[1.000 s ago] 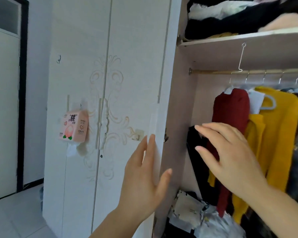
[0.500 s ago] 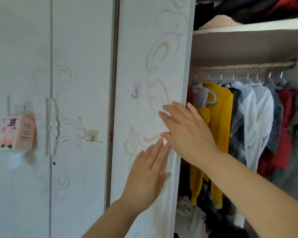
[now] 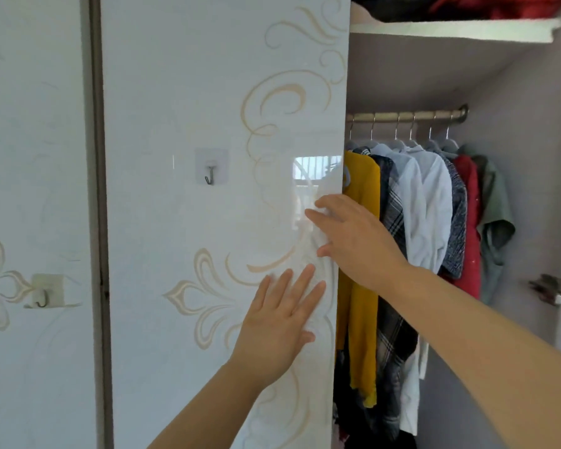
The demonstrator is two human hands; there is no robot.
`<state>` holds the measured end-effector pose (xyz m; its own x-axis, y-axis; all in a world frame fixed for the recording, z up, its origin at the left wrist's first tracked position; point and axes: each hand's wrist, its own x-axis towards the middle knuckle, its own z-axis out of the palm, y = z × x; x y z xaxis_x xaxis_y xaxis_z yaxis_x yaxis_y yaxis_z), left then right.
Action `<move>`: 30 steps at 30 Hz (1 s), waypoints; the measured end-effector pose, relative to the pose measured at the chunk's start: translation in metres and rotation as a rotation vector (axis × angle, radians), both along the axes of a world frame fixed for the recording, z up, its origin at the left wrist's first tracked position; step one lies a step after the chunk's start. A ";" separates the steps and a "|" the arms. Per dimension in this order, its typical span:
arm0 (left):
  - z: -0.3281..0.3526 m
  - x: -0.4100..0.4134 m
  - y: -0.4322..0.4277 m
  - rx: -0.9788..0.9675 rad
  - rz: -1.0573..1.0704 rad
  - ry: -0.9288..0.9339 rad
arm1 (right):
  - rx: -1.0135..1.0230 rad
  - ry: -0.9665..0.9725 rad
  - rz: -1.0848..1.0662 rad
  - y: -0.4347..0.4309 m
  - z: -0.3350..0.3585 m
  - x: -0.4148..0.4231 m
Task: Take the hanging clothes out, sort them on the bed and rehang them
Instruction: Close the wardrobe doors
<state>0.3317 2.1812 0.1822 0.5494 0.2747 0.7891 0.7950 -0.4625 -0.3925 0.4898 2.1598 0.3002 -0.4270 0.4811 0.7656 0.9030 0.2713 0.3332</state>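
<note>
The left hand (image 3: 282, 322) lies flat on the glossy white wardrobe door (image 3: 208, 92) at centre frame, its fingers straight, slightly spread and holding nothing. Just above it the right hand (image 3: 353, 241) reaches across the door's right edge, its fingers also straight and open, the tips touching the door face. The hanging clothes are on the rail (image 3: 405, 115) at right of the frame, inside the wardrobe: a yellow sweater (image 3: 361, 254) nearest the door, then a plaid shirt (image 3: 391, 215), a white shirt (image 3: 428, 205), a red garment (image 3: 470, 222) and a green shirt (image 3: 496, 215). An adhesive hook (image 3: 210, 168) sits on the door.
</note>
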 end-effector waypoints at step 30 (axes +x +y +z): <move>0.027 0.152 -0.022 -0.036 -0.717 -0.136 | 0.398 0.364 -0.520 -0.166 -0.064 0.102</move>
<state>0.4834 2.1592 0.2092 0.5020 -0.0889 0.8603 0.3326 -0.8984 -0.2869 0.5915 1.9935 0.2360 0.0930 0.2090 0.9735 0.9538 -0.2993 -0.0269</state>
